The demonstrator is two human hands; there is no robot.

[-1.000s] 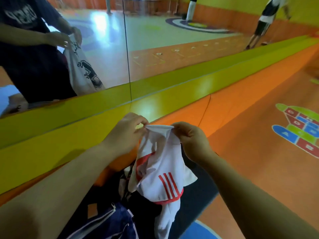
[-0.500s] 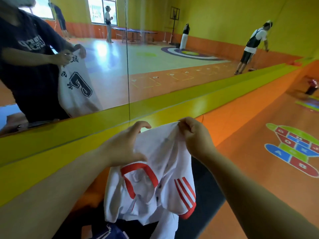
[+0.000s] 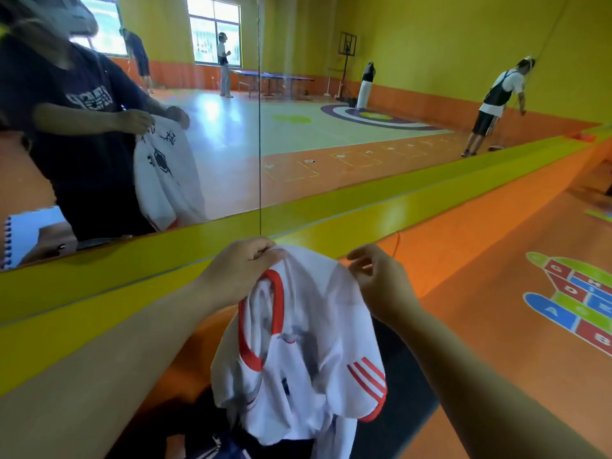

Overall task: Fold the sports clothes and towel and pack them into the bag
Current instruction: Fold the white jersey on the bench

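A white sports shirt (image 3: 308, 339) with a red collar and red sleeve stripes hangs in the air in front of me. My left hand (image 3: 241, 270) grips its top edge near the collar. My right hand (image 3: 374, 279) pinches the same top edge a little to the right, with the other fingers spread. The shirt's lower part droops over a dark blue bag (image 3: 212, 450) at the bottom edge of the view, where only a zip strip of the bag shows. No towel is in view.
A wall mirror (image 3: 298, 127) above a yellow-green ledge (image 3: 132, 270) stands straight ahead and reflects me holding the shirt, plus other people in the hall. A dark mat (image 3: 400, 392) lies under the shirt. Orange floor with a painted hopscotch (image 3: 576, 296) spreads to the right.
Both hands have lifted the shirt higher and moved a little apart along its top edge. The shirt has opened out, so the red collar now faces me. My view has tilted upward.
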